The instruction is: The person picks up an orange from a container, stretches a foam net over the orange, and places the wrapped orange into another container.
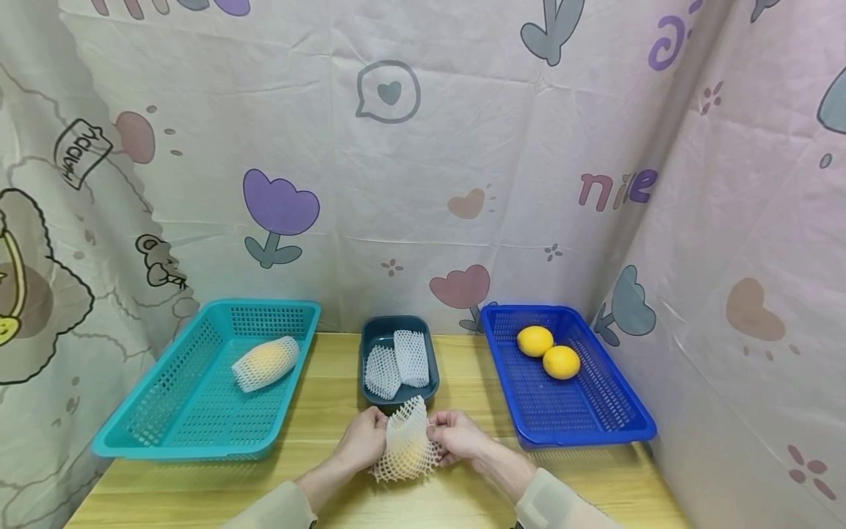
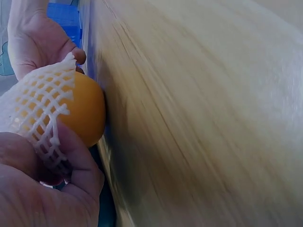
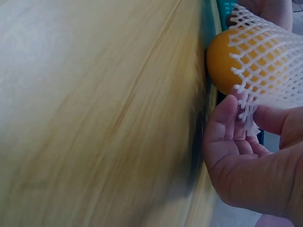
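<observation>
A white foam fruit net (image 1: pixel 411 422) is drawn over a lemon (image 2: pixel 90 109) on the table at the front middle. In both wrist views the lemon's table-side end is bare and the mesh covers the rest. My left hand (image 1: pixel 362 441) pinches the net's edge on the left side. On the other side my right hand (image 1: pixel 460 436) grips the net's edge between thumb and fingers. Just beyond the hands, a small dark teal bin (image 1: pixel 399 401) holds two white foam nets, a left one (image 1: pixel 382 372) and a right one (image 1: pixel 412 358).
At the left stands a turquoise basket (image 1: pixel 192 450) with a net-wrapped lemon (image 1: pixel 266 363) inside. A blue basket (image 1: pixel 581 438) at the right holds two bare lemons, a rear one (image 1: pixel 534 341) and a front one (image 1: pixel 561 362). A printed curtain (image 1: pixel 410 184) hangs behind the wooden table (image 1: pixel 330 411).
</observation>
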Available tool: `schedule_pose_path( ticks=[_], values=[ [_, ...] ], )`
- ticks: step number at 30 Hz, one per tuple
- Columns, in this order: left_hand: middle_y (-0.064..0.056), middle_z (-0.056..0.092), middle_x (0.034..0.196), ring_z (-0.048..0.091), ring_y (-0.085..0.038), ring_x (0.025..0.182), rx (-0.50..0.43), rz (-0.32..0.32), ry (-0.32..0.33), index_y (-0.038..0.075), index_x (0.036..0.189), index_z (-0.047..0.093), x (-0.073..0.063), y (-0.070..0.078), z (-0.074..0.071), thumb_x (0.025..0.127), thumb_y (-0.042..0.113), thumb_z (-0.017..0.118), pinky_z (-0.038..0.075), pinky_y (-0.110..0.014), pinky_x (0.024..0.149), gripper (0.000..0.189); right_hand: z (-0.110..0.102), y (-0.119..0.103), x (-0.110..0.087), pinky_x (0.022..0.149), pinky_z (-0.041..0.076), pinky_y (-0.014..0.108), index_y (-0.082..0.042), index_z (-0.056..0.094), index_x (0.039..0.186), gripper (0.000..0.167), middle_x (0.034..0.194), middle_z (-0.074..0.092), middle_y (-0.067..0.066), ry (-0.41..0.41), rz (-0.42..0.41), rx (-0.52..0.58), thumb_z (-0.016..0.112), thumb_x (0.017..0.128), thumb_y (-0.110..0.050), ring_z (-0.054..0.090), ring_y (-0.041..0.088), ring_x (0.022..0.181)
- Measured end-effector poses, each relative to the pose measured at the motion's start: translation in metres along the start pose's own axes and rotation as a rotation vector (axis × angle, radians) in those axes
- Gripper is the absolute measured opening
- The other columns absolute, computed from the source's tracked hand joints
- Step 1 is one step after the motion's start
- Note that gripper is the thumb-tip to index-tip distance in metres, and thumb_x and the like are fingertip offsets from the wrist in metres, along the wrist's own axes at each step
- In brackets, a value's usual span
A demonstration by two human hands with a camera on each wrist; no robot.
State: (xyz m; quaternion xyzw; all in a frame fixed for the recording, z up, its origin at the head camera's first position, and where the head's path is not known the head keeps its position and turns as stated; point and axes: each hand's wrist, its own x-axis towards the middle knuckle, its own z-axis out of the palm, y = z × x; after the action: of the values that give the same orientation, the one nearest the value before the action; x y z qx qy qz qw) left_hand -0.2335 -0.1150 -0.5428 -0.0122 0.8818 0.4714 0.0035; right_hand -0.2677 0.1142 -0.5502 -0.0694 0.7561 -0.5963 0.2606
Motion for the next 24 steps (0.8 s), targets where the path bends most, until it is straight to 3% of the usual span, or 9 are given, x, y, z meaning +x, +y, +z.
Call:
schedule_pose_path(
  ticks=[3,10,14,19,24],
  values=[
    [-0.006,0.059,0.08,0.059,-0.019,0.075,0.008,0.004,-0.012,0.004,0.096,0.062,0.001,-0.002,0.0,0.113,0.009,0.053,0.05,-0.034,0.065,0.02,0.0,0.002,0.002,0.054,0.055,0.021,-0.003,0.07,0.111,0.009,0.083,0.068,-0.002,0.009,-0.017,-0.025,0.064,0.109,-0.01,0.063,0.011,0.068],
    [-0.009,0.058,0.074,0.059,-0.014,0.041,-0.033,-0.036,-0.079,0.003,0.096,0.059,0.003,-0.011,0.003,0.113,0.008,0.049,0.057,-0.035,0.042,0.021,0.001,0.004,0.004,0.047,0.054,0.021,0.0,0.069,0.103,0.007,0.079,0.061,-0.002,0.026,-0.086,-0.152,0.063,0.105,-0.002,0.059,0.01,0.059],
    [-0.008,0.059,0.071,0.058,-0.012,0.039,-0.013,-0.017,-0.091,0.004,0.096,0.06,0.004,-0.014,0.001,0.112,0.01,0.051,0.055,-0.034,0.041,0.02,0.001,0.003,0.004,0.046,0.049,0.02,-0.001,0.071,0.103,0.009,0.079,0.062,-0.002,0.043,-0.115,-0.207,0.063,0.1,0.002,0.057,0.009,0.056],
    [-0.008,0.062,0.069,0.062,-0.017,0.045,-0.018,-0.023,-0.122,0.005,0.101,0.067,0.002,-0.011,-0.007,0.111,0.011,0.053,0.057,-0.036,0.044,0.018,-0.003,-0.003,0.0,0.056,0.052,0.022,0.0,0.074,0.107,0.019,0.087,0.071,0.004,0.065,-0.198,-0.27,0.067,0.091,0.006,0.065,0.011,0.068],
    [-0.008,0.079,0.099,0.077,-0.023,0.087,0.109,0.091,-0.108,0.007,0.116,0.075,-0.004,-0.003,-0.024,0.098,0.001,0.06,0.064,-0.045,0.08,0.024,-0.011,-0.013,-0.008,0.082,0.062,0.029,-0.005,0.076,0.118,0.037,0.112,0.079,0.01,0.05,-0.326,-0.414,0.076,0.082,0.004,0.076,0.022,0.098]
  ],
)
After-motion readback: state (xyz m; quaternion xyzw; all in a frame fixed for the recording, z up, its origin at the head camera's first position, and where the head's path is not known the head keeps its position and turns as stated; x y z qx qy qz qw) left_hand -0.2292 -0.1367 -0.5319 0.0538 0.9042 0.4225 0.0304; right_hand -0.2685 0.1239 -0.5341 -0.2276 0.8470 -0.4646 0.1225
